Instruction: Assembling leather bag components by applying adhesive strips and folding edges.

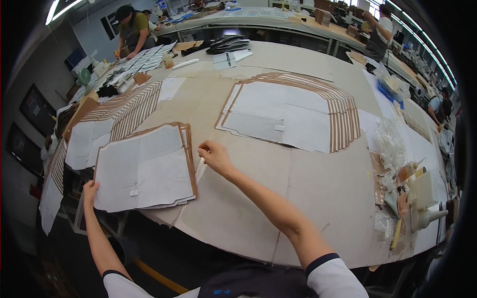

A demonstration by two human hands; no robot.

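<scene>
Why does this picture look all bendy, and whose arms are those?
No robot here! The arms belong to a person wearing a camera on their head, looking down. Its very wide lens bends straight edges. The left hand grips the edge of some white sheets with brown borders. The right hand is near their other side; I can't tell if it holds anything. On the big table lie a fanned-out stack of similar sheets and crinkly clear plastic.

looks like a workshop for flat panel work, judging by a broad worktable [328, 198] beneath the right fingers [204, 147], fanned brown-edged panels [298, 116] just beyond them, squeeze bottle [425, 219] well to their right, co-worker [141, 35] and long bench [319, 28] far past them, strip lights [52, 12] high above.
</scene>
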